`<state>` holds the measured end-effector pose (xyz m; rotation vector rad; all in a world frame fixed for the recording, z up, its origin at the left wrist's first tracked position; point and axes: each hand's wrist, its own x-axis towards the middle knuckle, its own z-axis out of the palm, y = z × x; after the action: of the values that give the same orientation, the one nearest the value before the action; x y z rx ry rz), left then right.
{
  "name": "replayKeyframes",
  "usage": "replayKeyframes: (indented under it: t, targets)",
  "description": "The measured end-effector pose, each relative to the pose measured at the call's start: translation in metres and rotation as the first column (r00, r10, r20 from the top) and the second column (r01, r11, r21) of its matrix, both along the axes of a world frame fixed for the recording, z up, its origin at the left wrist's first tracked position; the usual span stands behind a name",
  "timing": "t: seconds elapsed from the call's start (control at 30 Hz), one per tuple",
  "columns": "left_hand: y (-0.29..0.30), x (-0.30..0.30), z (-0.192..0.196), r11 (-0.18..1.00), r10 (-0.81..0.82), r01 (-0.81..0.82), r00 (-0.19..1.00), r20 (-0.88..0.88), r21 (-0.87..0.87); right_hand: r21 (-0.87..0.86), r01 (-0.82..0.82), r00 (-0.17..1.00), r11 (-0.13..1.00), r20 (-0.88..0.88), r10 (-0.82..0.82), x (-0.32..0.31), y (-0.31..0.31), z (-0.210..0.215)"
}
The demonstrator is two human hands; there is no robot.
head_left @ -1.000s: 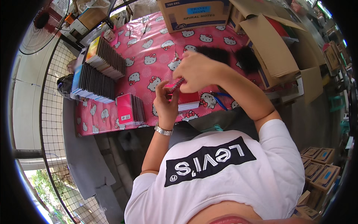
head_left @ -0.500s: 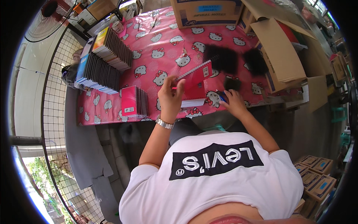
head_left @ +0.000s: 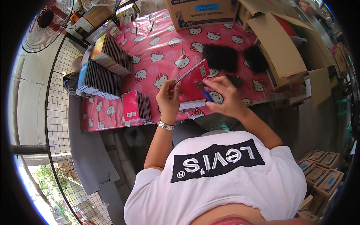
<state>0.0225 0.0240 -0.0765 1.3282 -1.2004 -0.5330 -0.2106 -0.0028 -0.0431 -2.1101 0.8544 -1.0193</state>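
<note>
My left hand (head_left: 168, 98) pinches the lower end of the spiral binding on a red spiral notebook (head_left: 192, 83), which lies aslant with its binding toward the upper left. Beneath it, the white page edges of a notebook stack (head_left: 192, 105) show at the near side. Close to the notebook's right side, my right hand (head_left: 229, 98) is closed round blue-handled pliers (head_left: 207, 93); motion blurs their jaws. Left of my left hand stands a short row of red notebooks (head_left: 132, 109) with black spirals.
Two rows of spiral notebooks, one blue (head_left: 98, 80) and one yellow-topped (head_left: 112, 54), stand at the left. Dark fuzzy heaps (head_left: 221, 58) lie right of centre. An open carton (head_left: 277, 45) stands at the right; a closed carton (head_left: 202, 15) is at the back.
My right hand has lifted the pliers from the table's near right and brought them left to the notebook. My left hand keeps its hold on the binding. The view has shifted slightly.
</note>
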Motion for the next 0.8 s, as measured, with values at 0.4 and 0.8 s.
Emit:
replayKeyframes:
  t: [0.4,0.8]
  targets:
    - [0.003,-0.001,0.001,0.991,0.004,0.001,0.999,0.041,-0.136,0.702,-0.338,0.94,0.627,0.285,0.187,0.038,0.005,0.012]
    - [0.07,0.143,-0.006,0.809,0.556,-0.588,0.749,-0.362,0.026,0.124,0.346,0.92,0.93,-0.24,-0.31,-0.013,-0.023,-0.147]
